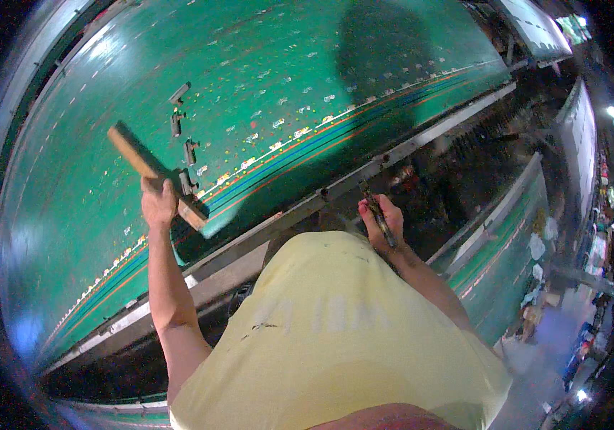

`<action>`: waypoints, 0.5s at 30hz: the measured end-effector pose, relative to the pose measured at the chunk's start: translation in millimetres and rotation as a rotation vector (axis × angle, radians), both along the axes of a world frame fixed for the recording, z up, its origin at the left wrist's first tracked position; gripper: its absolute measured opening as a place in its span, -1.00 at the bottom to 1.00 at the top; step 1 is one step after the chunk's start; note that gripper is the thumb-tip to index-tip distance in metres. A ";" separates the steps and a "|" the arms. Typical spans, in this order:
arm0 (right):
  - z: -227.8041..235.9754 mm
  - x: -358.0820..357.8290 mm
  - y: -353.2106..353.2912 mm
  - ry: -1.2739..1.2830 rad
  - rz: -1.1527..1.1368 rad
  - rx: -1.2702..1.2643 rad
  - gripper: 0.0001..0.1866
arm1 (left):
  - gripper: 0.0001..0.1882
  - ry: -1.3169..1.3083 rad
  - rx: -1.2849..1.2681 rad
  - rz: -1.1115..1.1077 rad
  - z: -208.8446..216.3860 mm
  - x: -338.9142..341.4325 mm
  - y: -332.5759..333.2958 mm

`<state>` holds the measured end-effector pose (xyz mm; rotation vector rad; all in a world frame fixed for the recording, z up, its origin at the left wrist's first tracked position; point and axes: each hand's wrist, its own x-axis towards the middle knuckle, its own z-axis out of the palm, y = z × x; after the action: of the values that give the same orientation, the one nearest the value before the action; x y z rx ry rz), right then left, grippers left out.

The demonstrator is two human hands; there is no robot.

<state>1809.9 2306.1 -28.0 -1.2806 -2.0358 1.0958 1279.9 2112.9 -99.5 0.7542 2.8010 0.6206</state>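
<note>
My left hand (159, 203) is closed around a long wooden bar (132, 152), which slants over a green printed surface (264, 64). The bar's lower end (192, 216) sticks out to the right of the hand. Just beyond it, several small dark grey fittings (190, 152) stand in a row on the green surface. My right hand (384, 223) is nearer my body, by the metal edge of the surface. It is closed on a slim dark hand tool (376, 213) with a pointed end; its exact kind cannot be made out.
A pale metal rail (393, 153) runs diagonally along the near side of the green surface. Past it lies a dark gap with machinery (479, 140). Another green sheet (504, 247) and a cluttered walkway are on the right. A round shadow (386, 50) falls on the far part.
</note>
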 end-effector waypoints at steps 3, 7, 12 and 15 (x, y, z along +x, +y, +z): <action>11.1 8.7 10.8 -0.007 0.032 -0.060 -0.83 | -0.08 -0.050 0.070 -0.127 -6.6 -3.9 38.4; -4.7 28.4 40.6 0.043 -0.003 -0.034 -0.86 | -0.09 -0.036 -0.032 -0.203 9.1 35.3 124.2; -24.5 67.9 102.7 0.053 0.006 0.037 -0.76 | -0.06 -0.075 0.002 -0.322 16.6 116.5 257.0; -29.9 96.3 157.5 0.103 0.001 0.143 -0.80 | 0.00 -0.082 -0.073 -0.345 16.6 177.7 337.2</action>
<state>1906.1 2463.6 -57.9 -1.1293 -1.9991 0.9767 1457.5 2450.0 -82.9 1.1334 2.5174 0.4723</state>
